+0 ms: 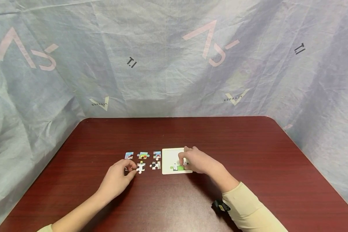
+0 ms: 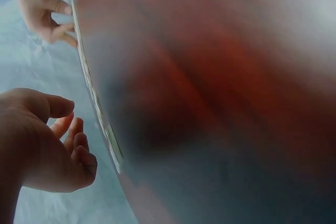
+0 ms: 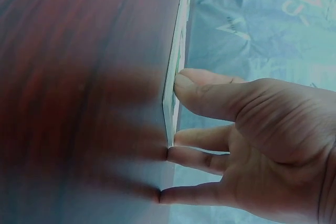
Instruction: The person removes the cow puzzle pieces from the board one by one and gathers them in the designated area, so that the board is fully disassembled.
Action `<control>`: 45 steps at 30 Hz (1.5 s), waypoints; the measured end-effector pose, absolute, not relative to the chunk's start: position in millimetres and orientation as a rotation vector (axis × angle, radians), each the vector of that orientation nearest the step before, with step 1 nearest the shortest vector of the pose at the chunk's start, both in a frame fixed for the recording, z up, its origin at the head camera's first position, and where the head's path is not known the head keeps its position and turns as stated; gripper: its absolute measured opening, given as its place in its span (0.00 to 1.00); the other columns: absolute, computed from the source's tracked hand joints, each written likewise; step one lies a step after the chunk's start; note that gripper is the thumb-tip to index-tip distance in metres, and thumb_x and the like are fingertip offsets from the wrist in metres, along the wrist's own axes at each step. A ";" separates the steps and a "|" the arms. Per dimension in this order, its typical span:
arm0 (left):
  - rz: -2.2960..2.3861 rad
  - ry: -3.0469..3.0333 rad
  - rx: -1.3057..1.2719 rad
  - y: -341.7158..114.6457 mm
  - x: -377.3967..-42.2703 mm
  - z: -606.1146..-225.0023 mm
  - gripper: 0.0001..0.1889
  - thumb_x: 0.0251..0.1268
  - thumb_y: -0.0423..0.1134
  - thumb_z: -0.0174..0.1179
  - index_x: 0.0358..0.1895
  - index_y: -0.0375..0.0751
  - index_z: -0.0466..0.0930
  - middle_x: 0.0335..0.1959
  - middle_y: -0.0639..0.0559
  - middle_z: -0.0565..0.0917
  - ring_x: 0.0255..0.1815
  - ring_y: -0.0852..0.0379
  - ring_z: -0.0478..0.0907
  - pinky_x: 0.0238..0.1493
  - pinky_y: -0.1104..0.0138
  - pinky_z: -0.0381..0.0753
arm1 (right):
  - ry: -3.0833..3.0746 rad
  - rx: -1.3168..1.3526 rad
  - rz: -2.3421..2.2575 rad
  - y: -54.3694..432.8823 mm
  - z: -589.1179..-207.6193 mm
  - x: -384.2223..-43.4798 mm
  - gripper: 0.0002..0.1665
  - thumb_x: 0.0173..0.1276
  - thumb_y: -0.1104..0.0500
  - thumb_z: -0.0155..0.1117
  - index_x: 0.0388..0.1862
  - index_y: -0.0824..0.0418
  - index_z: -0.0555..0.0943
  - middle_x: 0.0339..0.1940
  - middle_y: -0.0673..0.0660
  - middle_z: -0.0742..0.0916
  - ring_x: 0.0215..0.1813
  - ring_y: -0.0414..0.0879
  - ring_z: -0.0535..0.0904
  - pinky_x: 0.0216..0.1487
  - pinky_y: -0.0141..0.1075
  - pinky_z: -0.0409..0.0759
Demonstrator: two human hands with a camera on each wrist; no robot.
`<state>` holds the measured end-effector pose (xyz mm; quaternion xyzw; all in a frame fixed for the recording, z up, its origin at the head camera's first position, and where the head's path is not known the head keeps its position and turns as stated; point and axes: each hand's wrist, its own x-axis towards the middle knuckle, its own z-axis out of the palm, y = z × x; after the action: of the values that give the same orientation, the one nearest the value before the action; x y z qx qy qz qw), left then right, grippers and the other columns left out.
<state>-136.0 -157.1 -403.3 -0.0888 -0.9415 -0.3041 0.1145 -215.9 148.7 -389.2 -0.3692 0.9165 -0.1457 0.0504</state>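
Observation:
My right hand (image 1: pixel 200 160) reaches over the right side of a shallow white puzzle tray (image 1: pixel 167 161). In the right wrist view its thumb (image 3: pixel 202 98) touches the tray's top, while the other fingers reach the tray's edge and the table. Joined puzzle pieces (image 1: pixel 178 168) with green and white print lie inside the tray, partly covered by this hand. My left hand (image 1: pixel 117 177) hovers with loosely bent fingers beside a loose white puzzle piece (image 1: pixel 140 167). Nothing shows between its fingers in the left wrist view. Another piece is partly hidden behind those fingers.
Several loose pieces lie in two rows left of the tray, among them a blue one (image 1: pixel 129 155), a yellow-green one (image 1: pixel 143 155) and a white one (image 1: pixel 155 165). All rest on a dark red table (image 1: pixel 174 199). A grey printed cloth (image 1: pixel 162 80) hangs behind.

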 end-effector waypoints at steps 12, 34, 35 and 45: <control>-0.936 -2.740 -0.443 -104.1 -154.0 -402.9 0.08 0.59 0.29 0.69 0.32 0.46 0.80 0.27 0.61 0.75 0.35 0.55 0.74 0.41 0.59 0.73 | 2.769 -0.968 -0.444 147.0 -386.4 -214.3 0.08 0.64 0.66 0.73 0.37 0.59 0.81 0.67 0.76 0.74 0.67 0.71 0.70 0.57 0.52 0.74; -1.031 -2.941 -0.495 -52.7 -184.3 -410.3 0.12 0.54 0.39 0.77 0.39 0.42 0.84 0.30 0.53 0.77 0.31 0.59 0.70 0.35 0.64 0.72 | 2.773 -0.959 -0.443 147.2 -386.7 -215.3 0.09 0.63 0.65 0.74 0.32 0.55 0.82 0.67 0.77 0.74 0.64 0.74 0.71 0.57 0.54 0.76; -1.030 -2.943 -0.492 -51.5 -184.3 -410.1 0.12 0.53 0.39 0.77 0.38 0.43 0.85 0.31 0.53 0.77 0.32 0.59 0.70 0.36 0.64 0.72 | 2.773 -0.957 -0.443 147.0 -386.7 -215.3 0.09 0.63 0.65 0.74 0.32 0.55 0.82 0.67 0.77 0.74 0.64 0.74 0.71 0.56 0.54 0.76; -1.031 -2.987 -0.425 -43.3 -183.8 -407.3 0.09 0.56 0.37 0.75 0.34 0.43 0.83 0.31 0.53 0.75 0.33 0.59 0.69 0.35 0.65 0.71 | 2.776 -0.960 -0.469 148.2 -385.8 -214.9 0.09 0.63 0.66 0.74 0.31 0.55 0.82 0.67 0.75 0.75 0.62 0.75 0.72 0.57 0.56 0.75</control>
<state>-183.8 -43.3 -407.3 -0.1333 -0.9366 -0.3232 -0.0235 -214.9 148.2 -385.8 -0.3218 0.9299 -0.1572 0.0835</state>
